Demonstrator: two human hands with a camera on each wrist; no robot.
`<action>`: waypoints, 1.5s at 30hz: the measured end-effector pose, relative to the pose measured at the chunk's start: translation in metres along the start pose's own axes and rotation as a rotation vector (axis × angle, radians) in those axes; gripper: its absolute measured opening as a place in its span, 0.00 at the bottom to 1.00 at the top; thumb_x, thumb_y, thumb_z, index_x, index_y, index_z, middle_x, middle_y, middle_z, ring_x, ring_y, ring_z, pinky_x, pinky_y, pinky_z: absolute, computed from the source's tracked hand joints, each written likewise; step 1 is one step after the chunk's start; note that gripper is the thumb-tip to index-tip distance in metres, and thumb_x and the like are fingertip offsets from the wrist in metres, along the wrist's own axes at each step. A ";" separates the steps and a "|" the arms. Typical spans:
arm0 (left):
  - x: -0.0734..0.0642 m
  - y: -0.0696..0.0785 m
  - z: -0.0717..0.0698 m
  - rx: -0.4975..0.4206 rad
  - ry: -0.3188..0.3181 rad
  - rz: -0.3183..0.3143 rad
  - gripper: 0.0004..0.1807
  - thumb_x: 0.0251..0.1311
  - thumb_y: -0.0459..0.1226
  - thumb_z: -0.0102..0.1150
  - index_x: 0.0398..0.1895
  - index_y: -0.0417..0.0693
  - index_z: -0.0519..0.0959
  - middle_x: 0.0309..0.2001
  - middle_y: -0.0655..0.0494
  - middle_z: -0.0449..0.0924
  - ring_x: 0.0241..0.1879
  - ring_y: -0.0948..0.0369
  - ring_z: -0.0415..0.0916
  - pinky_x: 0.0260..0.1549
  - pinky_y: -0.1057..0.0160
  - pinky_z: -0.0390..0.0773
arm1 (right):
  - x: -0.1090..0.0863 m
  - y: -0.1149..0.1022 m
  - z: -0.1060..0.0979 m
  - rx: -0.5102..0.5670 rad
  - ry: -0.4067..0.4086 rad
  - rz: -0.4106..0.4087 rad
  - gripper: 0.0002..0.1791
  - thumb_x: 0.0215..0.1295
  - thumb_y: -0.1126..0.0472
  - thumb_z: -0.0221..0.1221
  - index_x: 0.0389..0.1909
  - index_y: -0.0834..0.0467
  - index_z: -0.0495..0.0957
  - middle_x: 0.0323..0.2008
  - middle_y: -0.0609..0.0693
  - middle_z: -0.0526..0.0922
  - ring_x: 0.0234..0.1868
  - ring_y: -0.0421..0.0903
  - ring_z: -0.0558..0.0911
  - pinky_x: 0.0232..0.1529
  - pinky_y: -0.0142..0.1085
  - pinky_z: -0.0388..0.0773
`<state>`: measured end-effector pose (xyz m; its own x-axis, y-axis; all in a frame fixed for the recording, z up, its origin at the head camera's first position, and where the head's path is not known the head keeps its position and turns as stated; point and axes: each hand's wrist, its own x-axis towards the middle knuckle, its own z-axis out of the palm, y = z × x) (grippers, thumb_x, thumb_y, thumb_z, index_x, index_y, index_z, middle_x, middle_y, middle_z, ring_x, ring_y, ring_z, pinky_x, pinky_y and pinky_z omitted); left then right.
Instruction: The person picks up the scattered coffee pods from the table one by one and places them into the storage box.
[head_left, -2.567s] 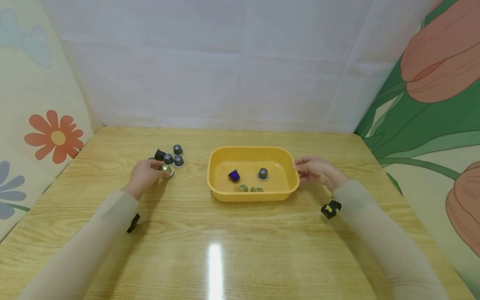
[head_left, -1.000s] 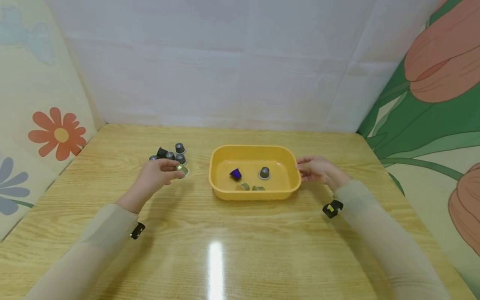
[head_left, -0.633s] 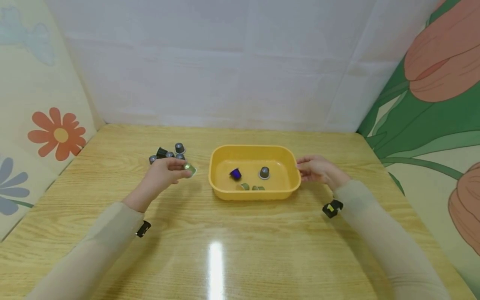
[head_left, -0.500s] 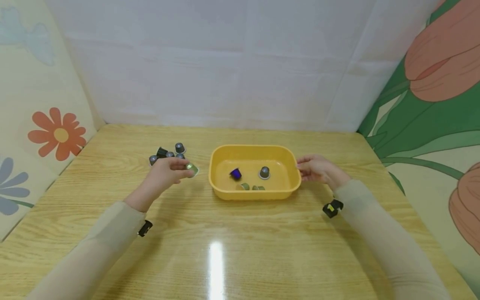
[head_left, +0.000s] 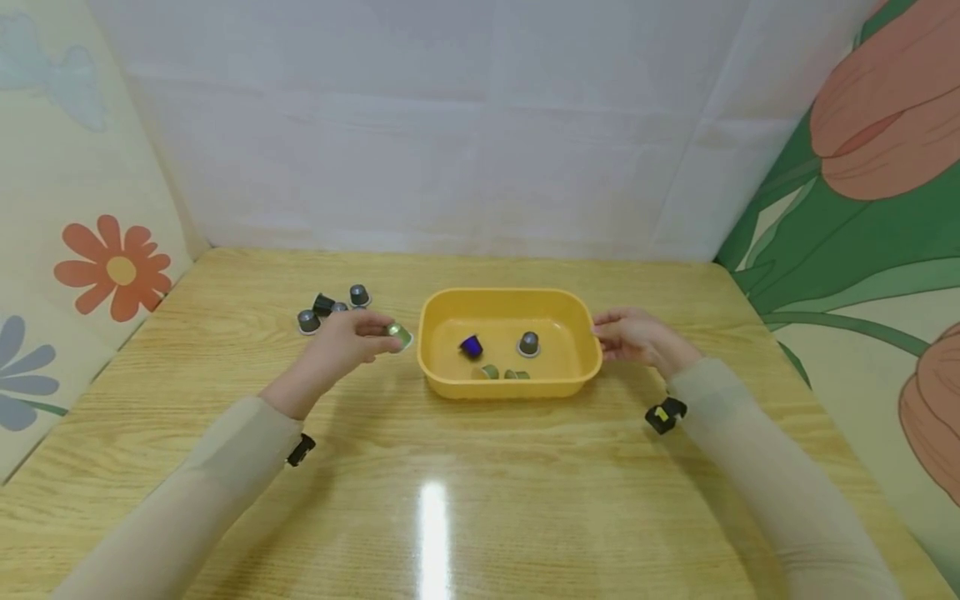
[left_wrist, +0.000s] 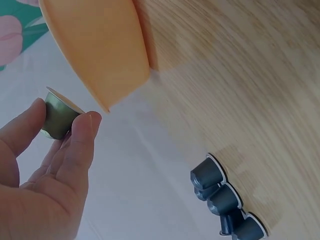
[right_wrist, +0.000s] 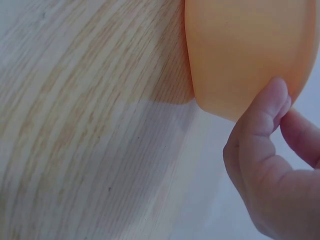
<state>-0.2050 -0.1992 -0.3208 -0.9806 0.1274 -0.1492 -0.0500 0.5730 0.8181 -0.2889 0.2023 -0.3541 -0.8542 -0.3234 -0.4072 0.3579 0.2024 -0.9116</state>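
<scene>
Between thumb and fingers, my left hand [head_left: 341, 342] pinches a green coffee capsule [head_left: 400, 335] just left of a yellow plastic bin [head_left: 510, 389]. In the left wrist view, the green capsule [left_wrist: 61, 115] is tilted, its flat lid facing up and right, apart from the bin. At the bin's right end, my right hand [head_left: 637, 337] grips the wall with bent fingers. The right wrist view shows a fingertip [right_wrist: 276, 92] against the outer wall. Inside the bin lie a purple capsule [head_left: 472, 347], a grey capsule [head_left: 528, 343] and two greenish capsules [head_left: 516, 374], partly hidden by the near wall.
Several dark grey and black coffee capsules [head_left: 308, 321] cluster on the wooden table [head_left: 525, 483] behind my left hand, partly covered by it. A white cloth [head_left: 465, 150] hangs behind the table. Flower-patterned panels [head_left: 112, 267] stand at both sides.
My left hand has lifted the green capsule from beside the dark ones and carried it right, close to the bin's left rim. The right hand and bin have stayed in place.
</scene>
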 end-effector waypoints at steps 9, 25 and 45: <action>0.006 0.007 0.010 -0.010 -0.015 0.031 0.30 0.63 0.39 0.64 0.64 0.33 0.69 0.57 0.38 0.76 0.55 0.46 0.75 0.51 0.52 0.78 | 0.000 0.000 -0.002 -0.004 -0.016 -0.003 0.22 0.74 0.69 0.47 0.63 0.75 0.57 0.29 0.47 0.79 0.29 0.39 0.79 0.33 0.31 0.80; 0.019 0.019 0.026 -0.008 -0.074 0.057 0.26 0.63 0.36 0.63 0.61 0.32 0.71 0.56 0.38 0.77 0.51 0.47 0.77 0.42 0.55 0.82 | -0.001 -0.001 -0.001 -0.006 -0.007 0.002 0.20 0.74 0.69 0.47 0.61 0.74 0.59 0.28 0.47 0.79 0.28 0.39 0.79 0.32 0.31 0.80; 0.032 0.028 0.046 0.114 -0.104 0.105 0.24 0.61 0.35 0.65 0.57 0.32 0.74 0.53 0.39 0.78 0.51 0.47 0.77 0.34 0.60 0.82 | 0.000 0.001 -0.002 0.023 -0.007 -0.003 0.17 0.73 0.70 0.48 0.58 0.74 0.62 0.28 0.48 0.80 0.27 0.40 0.80 0.31 0.32 0.81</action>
<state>-0.2292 -0.1418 -0.3282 -0.9541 0.2710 -0.1277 0.0792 0.6394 0.7648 -0.2894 0.2042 -0.3547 -0.8528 -0.3300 -0.4048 0.3641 0.1800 -0.9138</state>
